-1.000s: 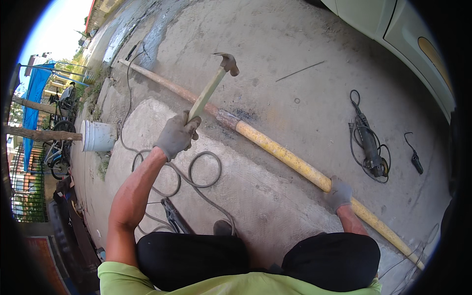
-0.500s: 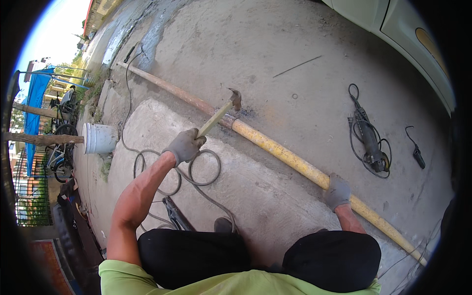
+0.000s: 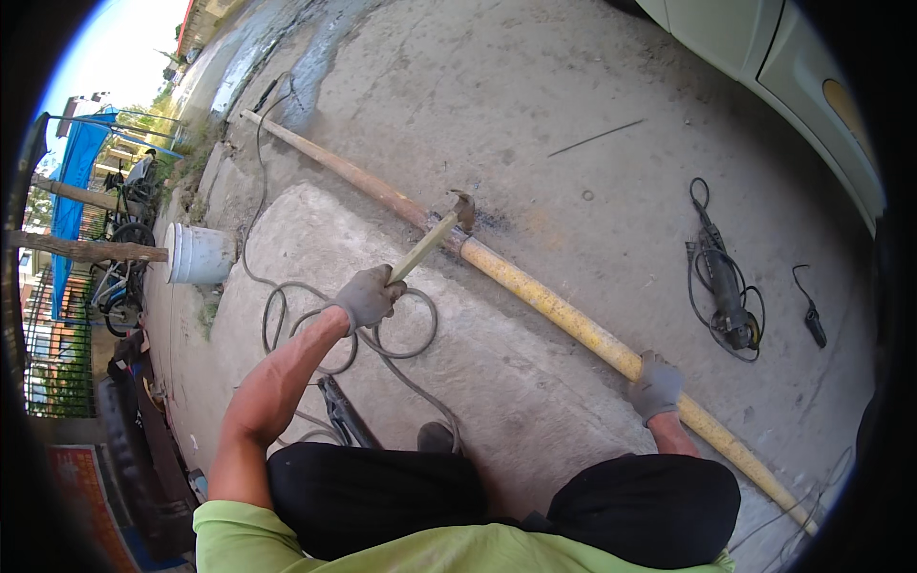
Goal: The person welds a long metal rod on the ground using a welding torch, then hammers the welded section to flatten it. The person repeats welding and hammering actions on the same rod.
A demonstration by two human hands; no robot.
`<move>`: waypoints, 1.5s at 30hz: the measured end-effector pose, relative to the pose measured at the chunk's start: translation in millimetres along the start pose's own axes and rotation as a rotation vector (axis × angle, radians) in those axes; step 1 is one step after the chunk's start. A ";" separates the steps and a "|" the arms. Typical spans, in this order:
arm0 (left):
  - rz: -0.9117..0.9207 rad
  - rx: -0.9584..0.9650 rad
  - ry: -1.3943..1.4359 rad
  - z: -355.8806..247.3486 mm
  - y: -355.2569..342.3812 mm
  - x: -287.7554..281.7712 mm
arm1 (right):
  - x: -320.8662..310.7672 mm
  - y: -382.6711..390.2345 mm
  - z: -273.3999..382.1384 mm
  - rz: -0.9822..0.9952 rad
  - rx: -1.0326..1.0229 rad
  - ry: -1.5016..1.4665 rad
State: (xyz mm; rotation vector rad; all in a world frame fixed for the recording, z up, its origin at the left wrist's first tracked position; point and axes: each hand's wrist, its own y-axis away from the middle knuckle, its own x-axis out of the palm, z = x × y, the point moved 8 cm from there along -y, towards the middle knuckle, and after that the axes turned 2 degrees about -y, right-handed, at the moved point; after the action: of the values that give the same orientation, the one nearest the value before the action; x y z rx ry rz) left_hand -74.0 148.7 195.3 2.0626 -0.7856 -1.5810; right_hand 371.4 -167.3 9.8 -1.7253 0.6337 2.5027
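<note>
In a grey glove, my left hand (image 3: 367, 298) is closed round the pale handle of a claw hammer (image 3: 426, 246). The hammer's head is at the joint of a long metal pipe (image 3: 564, 313), where the rusty, narrower part meets the yellow one; whether it touches the pipe I cannot tell. My right hand (image 3: 656, 387), also gloved, is wrapped over the yellow part lower down. The pipe lies slantwise across the ground, from far left to near right. Dark specks are scattered beside the joint.
An angle grinder (image 3: 731, 306) with its cord wound about it lies on the right, near a small hooked tool (image 3: 810, 310). A thin rod (image 3: 595, 137) is farther off. Looped cable (image 3: 401, 358) lies by my left foot. A white bucket (image 3: 201, 254) and a pale vehicle (image 3: 764, 57) flank the area.
The hammer's head has come down slightly toward the pipe joint. My right hand keeps its hold on the pipe. The whole view has shifted a little.
</note>
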 end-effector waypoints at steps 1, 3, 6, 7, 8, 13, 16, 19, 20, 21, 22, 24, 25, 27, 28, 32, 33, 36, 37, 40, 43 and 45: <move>-0.035 0.013 0.002 3.2 -1.4 -6.2 | -1.2 -1.1 -0.5 -0.001 -0.002 -0.011; -0.098 0.034 -0.001 -1.6 4.2 -18.8 | 0.8 -0.7 -1.3 0.004 -0.003 -0.041; -0.103 -0.006 0.286 4.4 27.4 -14.5 | 2.5 0.9 -4.1 0.014 0.002 -0.010; -0.090 -0.029 0.390 8.3 34.2 -13.6 | 3.7 0.8 -3.1 0.029 0.005 -0.012; -0.080 -0.071 0.392 11.6 43.8 -12.6 | 4.2 -0.6 -2.0 0.043 0.008 -0.013; -0.192 -0.067 0.314 18.5 63.9 -29.2 | 7.5 -1.5 -1.2 0.054 -0.008 -0.036; -0.277 0.022 0.387 -23.0 72.1 -55.2 | 4.5 -0.7 -1.8 0.058 -0.016 -0.046; -0.347 0.197 0.315 -48.7 64.2 -64.6 | 8.5 -0.5 -6.9 0.033 -0.036 -0.075; -0.336 0.174 0.346 -48.3 57.9 -56.3 | 8.5 -0.5 -7.5 0.040 -0.027 -0.067; -0.328 0.171 0.309 -42.5 50.9 -45.8 | 8.1 -1.2 -6.2 0.046 -0.021 -0.060; -0.293 0.167 0.195 -18.0 33.3 -27.3 | 7.3 -3.5 -1.7 0.056 -0.023 -0.063; -0.186 0.128 -0.039 0.0 8.6 -7.8 | 2.5 -4.7 1.9 0.076 -0.010 -0.059; -0.123 0.087 -0.165 -0.3 -1.7 -10.2 | 2.8 -5.3 4.9 0.099 -0.012 -0.045; -0.078 0.042 -0.239 -1.4 -6.5 -17.7 | 6.1 -3.0 6.0 0.153 -0.008 -0.011; -0.132 0.109 -0.217 -5.5 -10.3 -26.4 | 3.5 -3.7 5.0 0.142 -0.008 -0.019; -0.227 0.111 0.167 -66.7 25.8 -53.3 | 3.9 -0.5 -3.6 0.099 0.011 -0.015; -0.256 0.100 0.238 -71.3 30.6 -58.4 | 4.7 -0.5 -5.0 0.088 0.008 -0.007; -0.330 0.211 0.195 -53.4 19.9 -50.1 | 4.3 -1.4 -1.9 0.088 -0.004 -0.055; -0.356 0.253 0.156 -39.6 11.7 -38.7 | 5.6 -0.7 -1.5 0.087 -0.008 -0.050; -0.179 0.110 -0.278 38.2 -23.8 -7.7 | 9.6 -6.2 5.8 0.071 -0.039 -0.040; -0.112 0.014 -0.166 10.8 -22.4 -19.2 | 8.3 -3.6 -1.0 0.068 -0.039 -0.016; -0.147 -0.011 -0.022 -20.3 3.5 -33.6 | 10.9 -1.1 -6.3 0.062 -0.028 -0.047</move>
State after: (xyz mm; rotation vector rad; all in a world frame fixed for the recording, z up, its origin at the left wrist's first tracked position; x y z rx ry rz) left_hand -61.5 168.2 227.3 2.1410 -0.6438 -1.6844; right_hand 373.1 -170.6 -2.3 -1.6750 0.6615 2.5976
